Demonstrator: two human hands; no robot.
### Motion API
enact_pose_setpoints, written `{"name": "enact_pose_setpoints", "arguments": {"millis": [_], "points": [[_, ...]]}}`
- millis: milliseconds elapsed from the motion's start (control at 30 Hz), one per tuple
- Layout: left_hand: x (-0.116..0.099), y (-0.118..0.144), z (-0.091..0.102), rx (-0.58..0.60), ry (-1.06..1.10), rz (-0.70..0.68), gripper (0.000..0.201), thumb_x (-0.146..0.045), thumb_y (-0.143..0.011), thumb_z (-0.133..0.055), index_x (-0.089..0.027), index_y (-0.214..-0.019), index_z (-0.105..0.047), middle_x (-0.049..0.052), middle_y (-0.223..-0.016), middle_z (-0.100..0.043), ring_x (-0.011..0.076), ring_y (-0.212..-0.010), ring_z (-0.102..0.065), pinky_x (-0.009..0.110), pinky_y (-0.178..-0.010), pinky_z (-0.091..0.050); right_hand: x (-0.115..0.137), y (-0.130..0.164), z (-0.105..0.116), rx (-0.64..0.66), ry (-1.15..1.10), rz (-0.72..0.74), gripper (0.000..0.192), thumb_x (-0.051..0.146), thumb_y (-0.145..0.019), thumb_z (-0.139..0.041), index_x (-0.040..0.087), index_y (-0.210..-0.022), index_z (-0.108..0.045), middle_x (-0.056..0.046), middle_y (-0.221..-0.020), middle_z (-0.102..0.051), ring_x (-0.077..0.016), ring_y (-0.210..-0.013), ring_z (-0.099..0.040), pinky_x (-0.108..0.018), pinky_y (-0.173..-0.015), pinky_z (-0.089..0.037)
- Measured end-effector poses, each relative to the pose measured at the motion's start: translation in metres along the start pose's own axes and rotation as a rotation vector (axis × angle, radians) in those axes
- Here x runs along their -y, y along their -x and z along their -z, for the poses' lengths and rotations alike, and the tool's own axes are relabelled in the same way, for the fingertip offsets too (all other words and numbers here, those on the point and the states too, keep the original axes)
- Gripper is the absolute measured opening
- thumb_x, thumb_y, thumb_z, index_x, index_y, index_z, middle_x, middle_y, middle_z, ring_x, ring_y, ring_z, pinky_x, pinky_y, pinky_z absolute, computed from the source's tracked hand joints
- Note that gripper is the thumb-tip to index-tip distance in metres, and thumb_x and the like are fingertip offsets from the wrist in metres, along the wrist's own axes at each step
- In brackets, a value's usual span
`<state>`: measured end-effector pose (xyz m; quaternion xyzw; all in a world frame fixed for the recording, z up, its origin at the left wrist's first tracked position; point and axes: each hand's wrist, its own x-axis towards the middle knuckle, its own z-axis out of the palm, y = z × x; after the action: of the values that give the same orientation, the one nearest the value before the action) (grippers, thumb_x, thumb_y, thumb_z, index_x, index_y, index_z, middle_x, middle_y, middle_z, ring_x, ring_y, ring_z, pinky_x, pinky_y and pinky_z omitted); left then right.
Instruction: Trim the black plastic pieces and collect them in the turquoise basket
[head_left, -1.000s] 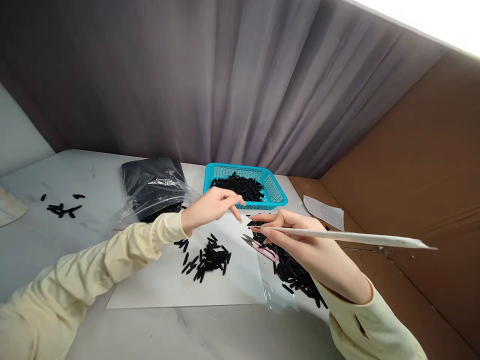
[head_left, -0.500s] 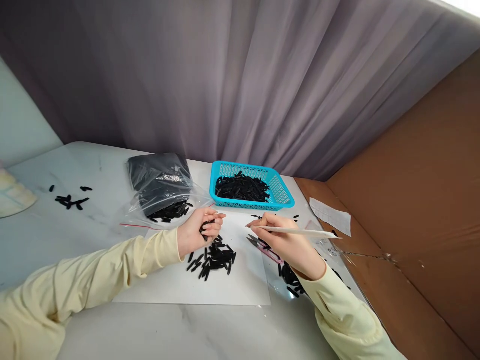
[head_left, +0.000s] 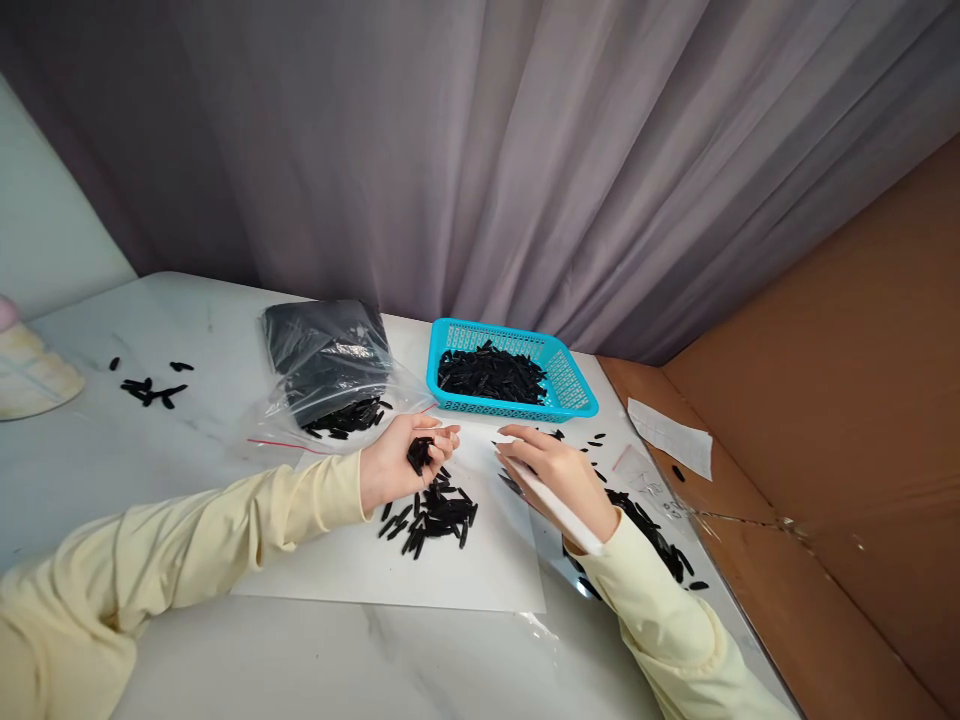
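My left hand (head_left: 397, 460) is closed, fingers curled around a small clump of black slim pieces (head_left: 419, 456). It is above a white sheet (head_left: 330, 570), beside a loose pile of similar pieces (head_left: 442, 518). My right hand (head_left: 562, 470) pinches a long, thin white tool (head_left: 566, 510), which slants back along the hand towards the wrist. Whether it is tweezers or a plain stick I cannot tell. Just under the right fingers show the dark blades of small snips (head_left: 510, 484); the rest of them is hidden.
A blue basket (head_left: 517, 412) of black pieces stands at the back. To its left lies a clear zip bag (head_left: 285, 415) over a dark packet (head_left: 322, 335). More pieces (head_left: 652, 530) are scattered right, others (head_left: 150, 390) far left. A paper slip (head_left: 670, 435) lies by the brown panel.
My right hand has turned, so the white tool now slants down towards the wrist rather than pointing out to the right. The left fingers have loosened, showing more of the black clump.
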<state>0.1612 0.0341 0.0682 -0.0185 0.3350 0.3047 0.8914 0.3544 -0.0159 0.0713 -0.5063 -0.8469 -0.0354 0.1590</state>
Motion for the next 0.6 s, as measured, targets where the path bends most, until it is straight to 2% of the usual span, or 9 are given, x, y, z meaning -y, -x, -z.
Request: {"name": "enact_pose_setpoints", "arguments": {"millis": [100, 167, 267, 333, 400, 500, 600], "points": [[0.0, 0.002, -0.001, 0.038, -0.004, 0.026, 0.015, -0.009, -0.085, -0.033, -0.014, -0.073, -0.04, -0.006, -0.054, -0.035, 0.0023, -0.029, -0.038, 0.008, -0.025, -0.033, 0.004, 0.001, -0.016, 0.09, 0.19, 0.09, 0.019, 0.008, -0.084, -0.047, 0.017, -0.08, -0.063, -0.009, -0.112, -0.062, -0.0158, -0.068, -0.064, -0.023, -0.046, -0.04], [0.0, 0.003, -0.001, 0.065, -0.018, 0.04, 0.022, -0.008, -0.084, -0.032, -0.017, -0.064, -0.035, -0.008, -0.049, -0.031, 0.0025, -0.024, -0.032, 0.01, -0.021, -0.026, 0.007, 0.002, -0.024, 0.128, 0.261, 0.146, 0.022, 0.001, -0.08, -0.046, 0.016, -0.079, -0.062, -0.01, -0.112, -0.061, -0.0147, -0.063, -0.063, -0.024, -0.041, -0.035], [0.001, 0.0, 0.001, 0.112, -0.042, 0.066, 0.03, -0.008, -0.083, -0.034, -0.02, -0.056, -0.026, -0.009, -0.044, -0.025, 0.0035, -0.019, -0.023, 0.013, -0.018, -0.015, 0.01, 0.003, -0.027, 0.092, 0.277, 0.19, 0.028, -0.002, -0.076, -0.044, 0.015, -0.089, -0.062, -0.01, -0.113, -0.061, -0.0153, -0.065, -0.062, -0.024, -0.039, -0.034], [0.001, -0.004, 0.004, 0.142, -0.049, 0.079, 0.032, -0.009, -0.082, -0.036, -0.02, -0.054, -0.024, -0.009, -0.042, -0.024, 0.0043, -0.019, -0.022, 0.015, -0.018, -0.013, 0.012, 0.004, -0.023, 0.011, 0.233, 0.179, 0.034, -0.001, -0.078, -0.041, 0.015, -0.101, -0.06, -0.011, -0.113, -0.06, -0.0143, -0.065, -0.062, -0.024, -0.039, -0.034], [0.0, -0.009, 0.009, 0.17, -0.048, 0.084, 0.034, -0.011, -0.082, -0.038, -0.02, -0.053, -0.024, -0.009, -0.04, -0.022, 0.0049, -0.019, -0.021, 0.015, -0.019, -0.011, 0.016, 0.006, -0.017, -0.108, 0.146, 0.158, 0.032, 0.002, -0.083, -0.038, 0.016, -0.104, -0.058, -0.009, -0.105, -0.063, -0.0124, -0.065, -0.062, -0.023, -0.04, -0.035], [-0.001, -0.014, 0.014, 0.205, -0.046, 0.083, 0.036, -0.013, -0.084, -0.037, -0.02, -0.051, -0.023, -0.009, -0.038, -0.019, 0.0053, -0.019, -0.02, 0.016, -0.02, -0.01, 0.03, 0.011, -0.013, -0.24, 0.025, 0.198, 0.024, 0.011, -0.089, -0.039, 0.017, -0.094, -0.062, -0.003, -0.076, -0.066, -0.0093, -0.057, -0.06, -0.023, -0.04, -0.032], [0.002, -0.017, 0.017, 0.23, -0.049, 0.083, 0.038, -0.015, -0.086, -0.035, -0.02, -0.051, -0.023, -0.009, -0.038, -0.017, 0.0049, -0.02, -0.02, 0.015, -0.021, -0.01, 0.046, 0.016, -0.018, -0.254, 0.011, 0.315, 0.021, 0.014, -0.09, -0.042, 0.014, -0.098, -0.061, 0.003, -0.055, -0.057, -0.0084, -0.04, -0.048, -0.027, -0.037, -0.029]]}}
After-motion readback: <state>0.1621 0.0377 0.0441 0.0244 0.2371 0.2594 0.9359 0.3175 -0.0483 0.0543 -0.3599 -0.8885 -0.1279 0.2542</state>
